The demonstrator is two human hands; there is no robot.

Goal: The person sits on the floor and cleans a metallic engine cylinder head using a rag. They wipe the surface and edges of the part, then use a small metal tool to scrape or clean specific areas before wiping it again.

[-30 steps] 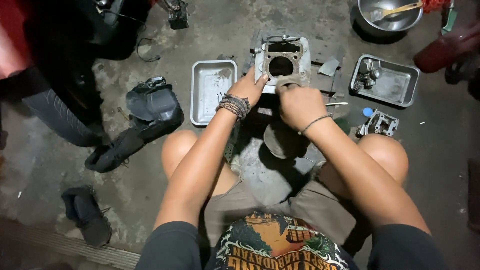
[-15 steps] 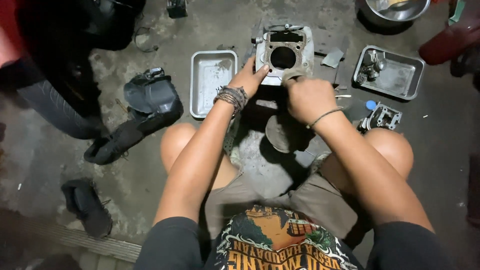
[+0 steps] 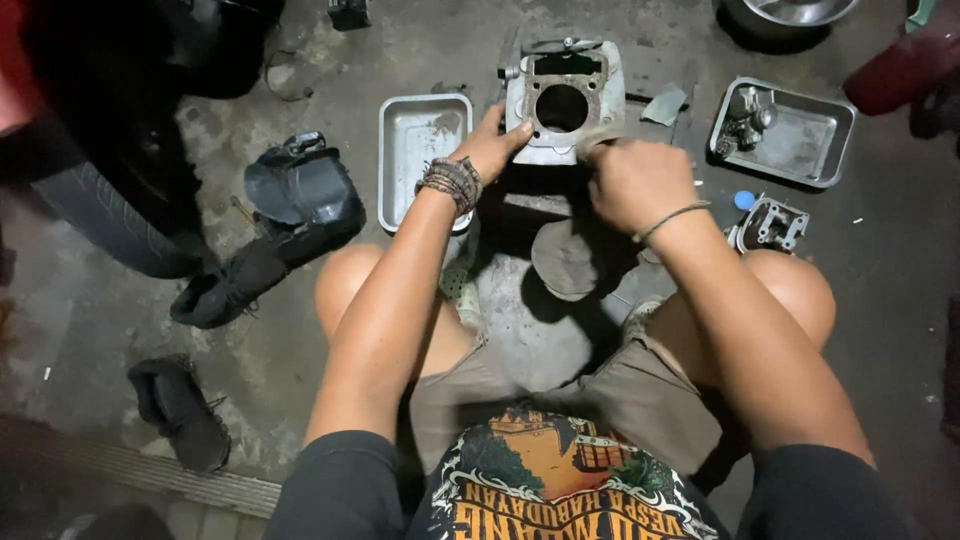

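Note:
A grey metal engine cylinder block (image 3: 563, 95) with a round bore lies flat on the concrete floor in front of me. My left hand (image 3: 488, 148), with beaded bracelets at the wrist, grips the block's left edge. My right hand (image 3: 636, 180) is closed on a small strip of abrasive paper (image 3: 596, 138) pressed against the block's lower right face. I sit on the floor with my knees apart.
An empty metal tray (image 3: 423, 140) lies left of the block. A second tray (image 3: 810, 135) with engine parts is at the right, a small engine part (image 3: 768, 224) and a blue cap (image 3: 743, 199) below it. A steel bowl (image 3: 790, 12), a black cover (image 3: 300, 195), dark rags and a tyre (image 3: 110, 230) surround me.
The view has shifted so the block sits higher in frame. My right hand has slid slightly along the block's lower right face; my left hand still holds the edge.

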